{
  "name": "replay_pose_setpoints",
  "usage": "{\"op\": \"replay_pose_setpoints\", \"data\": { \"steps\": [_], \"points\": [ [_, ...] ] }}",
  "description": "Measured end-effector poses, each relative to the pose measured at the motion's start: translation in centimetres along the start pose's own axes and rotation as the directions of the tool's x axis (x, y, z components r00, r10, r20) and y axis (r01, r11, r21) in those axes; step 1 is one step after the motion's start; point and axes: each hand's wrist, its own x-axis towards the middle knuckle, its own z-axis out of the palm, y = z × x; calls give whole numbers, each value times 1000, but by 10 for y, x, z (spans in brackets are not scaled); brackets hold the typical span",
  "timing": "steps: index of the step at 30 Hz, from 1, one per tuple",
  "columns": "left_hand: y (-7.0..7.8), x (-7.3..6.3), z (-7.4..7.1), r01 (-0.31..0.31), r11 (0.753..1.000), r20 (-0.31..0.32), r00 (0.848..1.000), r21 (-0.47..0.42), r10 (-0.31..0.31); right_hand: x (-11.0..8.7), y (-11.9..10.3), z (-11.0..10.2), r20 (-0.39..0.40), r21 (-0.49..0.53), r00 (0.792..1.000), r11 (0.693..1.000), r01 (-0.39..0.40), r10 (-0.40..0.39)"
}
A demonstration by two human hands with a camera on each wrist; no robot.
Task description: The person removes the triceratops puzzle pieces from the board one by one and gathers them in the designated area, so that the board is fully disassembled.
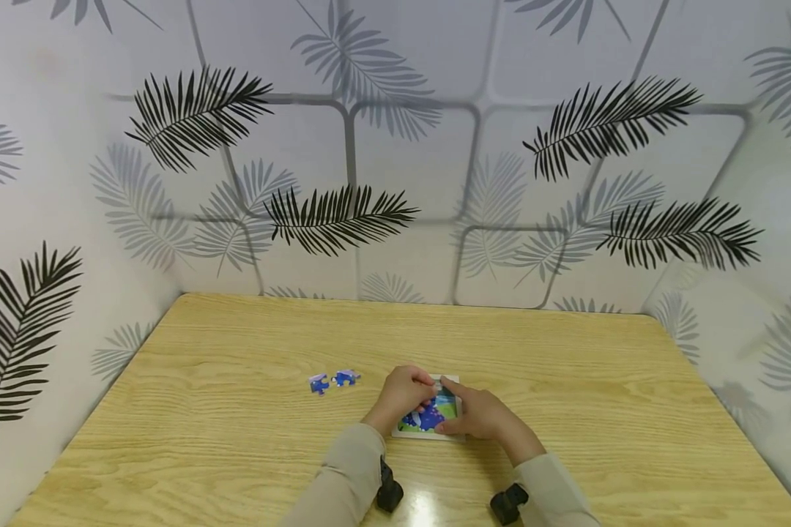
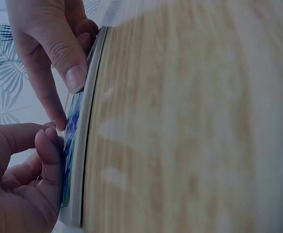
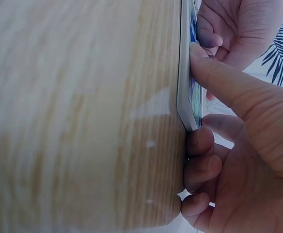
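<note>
A small jigsaw puzzle [image 1: 440,419] in a white-rimmed tray lies flat on the table, its picture blue, green and purple. Over its left part, my left hand [image 1: 403,397] has thumb and forefinger pinched together on what looks like a puzzle piece, mostly hidden by the fingers. My right hand [image 1: 484,415] holds the tray at its right side. In the right wrist view, the right thumb [image 3: 219,75] presses on the picture near the front rim, while curled fingers [image 3: 202,167] lie against the tray's side. The forefinger reaches to the back rim.
Two loose puzzle pieces, one [image 1: 319,383] beside the other [image 1: 346,378], lie left of the tray. The wood-grain table [image 1: 600,410] runs back to a wall [image 1: 409,161] covered in leaf patterns. Black wrist cameras sit below both sleeves.
</note>
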Motion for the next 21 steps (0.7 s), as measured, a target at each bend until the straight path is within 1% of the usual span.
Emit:
{"op": "replay_pose_setpoints", "data": {
  "steps": [6, 10, 16, 19, 21],
  "points": [
    [3, -3, 3, -17, 999, -35, 999, 46, 19, 1, 1, 1, -5, -7, 1000, 1000, -10, 10],
    [4, -3, 5, -29, 997, -57, 998, 71, 33, 1, 3, 0, -5, 10, 1000, 1000, -4, 4],
    [3, -2, 9, -25, 995, -91, 995, 100, 34, 0, 7, -1, 10, 69, 1000, 998, 13, -14],
    [3, -3, 11, -37, 992, -114, 992, 117, 51, -2, 7, -4, 23, 103, 999, 994, 33, -35],
    [4, -3, 11, -41, 993, -118, 992, 111, 54, -3, 7, -6, 34, 119, 998, 992, 45, -49]
  ]
}}
